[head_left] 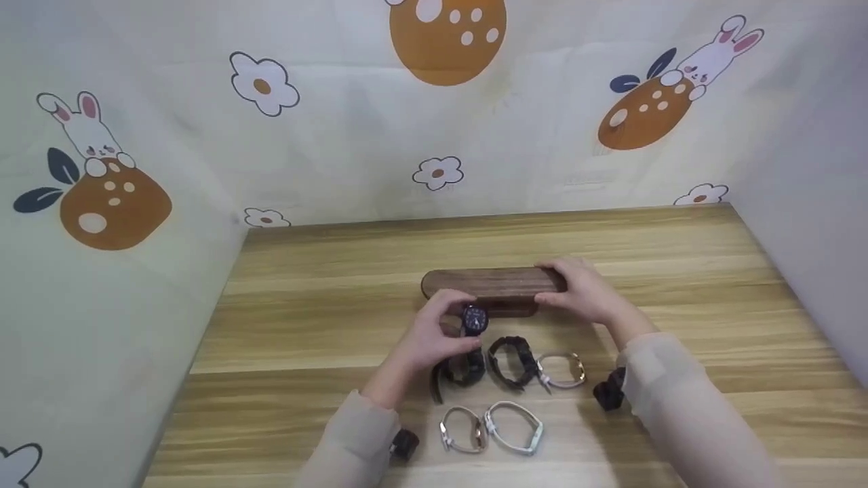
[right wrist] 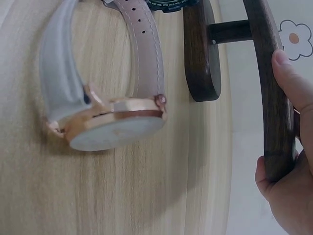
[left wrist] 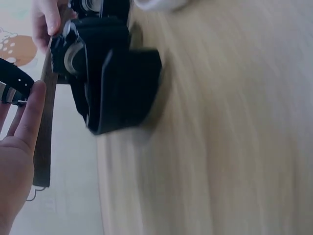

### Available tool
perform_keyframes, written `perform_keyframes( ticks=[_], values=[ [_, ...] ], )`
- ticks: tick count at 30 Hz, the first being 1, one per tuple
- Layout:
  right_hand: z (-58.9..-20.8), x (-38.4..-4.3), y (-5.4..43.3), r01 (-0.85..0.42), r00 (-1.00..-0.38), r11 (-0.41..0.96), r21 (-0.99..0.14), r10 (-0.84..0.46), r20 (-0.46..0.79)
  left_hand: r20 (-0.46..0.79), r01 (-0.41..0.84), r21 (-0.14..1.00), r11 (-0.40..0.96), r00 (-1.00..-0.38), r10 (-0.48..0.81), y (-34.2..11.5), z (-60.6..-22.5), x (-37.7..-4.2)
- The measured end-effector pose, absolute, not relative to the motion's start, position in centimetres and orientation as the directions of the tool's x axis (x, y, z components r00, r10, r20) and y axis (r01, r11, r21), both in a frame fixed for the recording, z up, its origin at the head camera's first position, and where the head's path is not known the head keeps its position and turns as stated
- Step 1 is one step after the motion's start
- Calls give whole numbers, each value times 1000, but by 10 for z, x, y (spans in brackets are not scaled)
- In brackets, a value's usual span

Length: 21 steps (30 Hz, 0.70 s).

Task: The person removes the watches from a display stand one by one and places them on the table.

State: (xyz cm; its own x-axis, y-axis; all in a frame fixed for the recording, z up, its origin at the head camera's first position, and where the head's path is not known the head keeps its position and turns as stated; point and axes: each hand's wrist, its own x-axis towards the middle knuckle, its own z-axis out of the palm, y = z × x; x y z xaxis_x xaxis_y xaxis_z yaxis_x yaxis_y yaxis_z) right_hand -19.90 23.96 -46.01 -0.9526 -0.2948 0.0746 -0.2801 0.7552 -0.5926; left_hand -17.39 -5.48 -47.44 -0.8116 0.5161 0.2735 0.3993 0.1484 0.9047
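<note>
My left hand (head_left: 434, 335) holds a small black watch (head_left: 475, 319) between thumb and fingers, its dial facing up, in front of a dark wooden watch stand (head_left: 485, 280). In the left wrist view its dark strap (left wrist: 13, 74) shows beside the fingers. My right hand (head_left: 580, 293) grips the right end of the stand's upper bar, thumb on the near side. The right wrist view shows that bar (right wrist: 274, 112) joined by a short post to a base (right wrist: 201, 73). Just nearer than the stand, two black watches (head_left: 473, 369) (head_left: 524, 359) rest on the table.
Right of the black watches lies a pale-strapped watch with a gold case (head_left: 580, 369). Closer to me are a white-strapped watch (head_left: 481, 434) and a pale mint watch (head_left: 537, 436). A patterned cloth (head_left: 352, 149) rises behind the wooden table (head_left: 291, 305).
</note>
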Motion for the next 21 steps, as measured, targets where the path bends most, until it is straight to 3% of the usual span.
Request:
perform_keyframes(
  ticks=[6,21],
  values=[
    [-460,-199,238,-287,-950,751,-595,-302,77,224,344,932,114,-794,565,-45,-476,-165],
    [-459,-200,240,-299,-945,740,-603,-318,77,258,402,913,69,-702,664,-22,-467,-153]
  ],
)
